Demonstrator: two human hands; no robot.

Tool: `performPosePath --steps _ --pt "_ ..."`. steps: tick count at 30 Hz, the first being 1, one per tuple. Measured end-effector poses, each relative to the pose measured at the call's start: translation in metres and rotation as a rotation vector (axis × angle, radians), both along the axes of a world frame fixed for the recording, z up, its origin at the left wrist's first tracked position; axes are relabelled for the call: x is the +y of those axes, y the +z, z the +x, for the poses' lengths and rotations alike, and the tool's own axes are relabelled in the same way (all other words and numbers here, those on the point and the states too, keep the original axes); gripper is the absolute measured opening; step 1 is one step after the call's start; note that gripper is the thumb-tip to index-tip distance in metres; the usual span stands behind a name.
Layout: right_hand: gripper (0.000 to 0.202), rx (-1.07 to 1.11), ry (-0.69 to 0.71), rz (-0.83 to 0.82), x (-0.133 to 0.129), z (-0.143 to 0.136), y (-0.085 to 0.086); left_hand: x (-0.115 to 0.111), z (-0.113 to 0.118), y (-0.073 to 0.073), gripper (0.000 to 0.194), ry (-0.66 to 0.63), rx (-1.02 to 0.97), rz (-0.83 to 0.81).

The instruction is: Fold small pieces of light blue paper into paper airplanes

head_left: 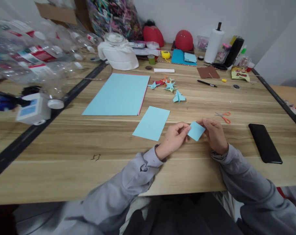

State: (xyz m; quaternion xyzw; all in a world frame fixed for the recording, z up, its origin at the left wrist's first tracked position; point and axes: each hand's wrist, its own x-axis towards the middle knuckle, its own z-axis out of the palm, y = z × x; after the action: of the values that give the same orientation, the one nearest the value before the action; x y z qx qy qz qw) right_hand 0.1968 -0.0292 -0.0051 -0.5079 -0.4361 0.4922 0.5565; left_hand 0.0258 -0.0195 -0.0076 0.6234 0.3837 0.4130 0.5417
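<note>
Between my two hands is a small light-blue square of paper (196, 131), turned so that its corners point sideways. My left hand (174, 138) pinches its left corner between thumb and fingers. At the opposite corner, my right hand (214, 134) grips the paper the same way. Just left of my hands lies a larger light-blue sheet (151, 123), flat on the table. Behind it is a stack of big blue sheets (118, 94) with a pink edge showing. A folded blue paper plane (179, 97) and several small folded paper figures (170, 85) sit farther back.
Orange-handled scissors (223, 116) and a black phone (264, 143) lie to the right. Farther back are a black pen (207, 83), brown paper (208, 72), a yellow tape measure (166, 54) and a paper roll (214, 45). Plastic bottles (40, 54) crowd the left.
</note>
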Motion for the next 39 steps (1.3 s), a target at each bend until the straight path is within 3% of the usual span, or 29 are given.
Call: performPosePath --steps 3,6,12,16,20,26,33,39 --pt "0.040 0.070 0.079 -0.054 0.002 0.000 0.000 0.004 -0.001 -0.001 0.031 0.117 -0.033 -0.017" --pt "0.040 -0.035 0.150 -0.030 0.002 -0.001 0.000 0.006 -0.002 -0.004 0.032 0.154 -0.036 -0.018" --pt "0.035 -0.269 0.029 0.157 -0.001 0.000 0.000 0.006 0.000 -0.006 0.035 0.119 -0.067 -0.070" --pt "0.021 -0.546 -0.072 0.378 -0.003 0.000 -0.002 0.008 0.001 -0.003 0.044 0.125 -0.211 -0.272" --pt "0.014 -0.690 0.001 0.497 -0.007 -0.001 -0.003 0.007 0.003 -0.001 0.052 -0.003 -0.298 -0.399" --pt "0.007 -0.644 0.076 0.526 -0.009 -0.003 -0.001 0.007 0.005 -0.004 0.047 -0.034 -0.339 -0.414" --pt "0.026 -0.497 0.128 0.471 -0.003 -0.003 -0.002 0.009 0.004 -0.003 0.050 -0.031 -0.353 -0.466" --pt "0.030 -0.396 0.141 0.430 -0.002 0.000 -0.007 0.008 0.003 -0.003 0.054 -0.047 -0.309 -0.461"
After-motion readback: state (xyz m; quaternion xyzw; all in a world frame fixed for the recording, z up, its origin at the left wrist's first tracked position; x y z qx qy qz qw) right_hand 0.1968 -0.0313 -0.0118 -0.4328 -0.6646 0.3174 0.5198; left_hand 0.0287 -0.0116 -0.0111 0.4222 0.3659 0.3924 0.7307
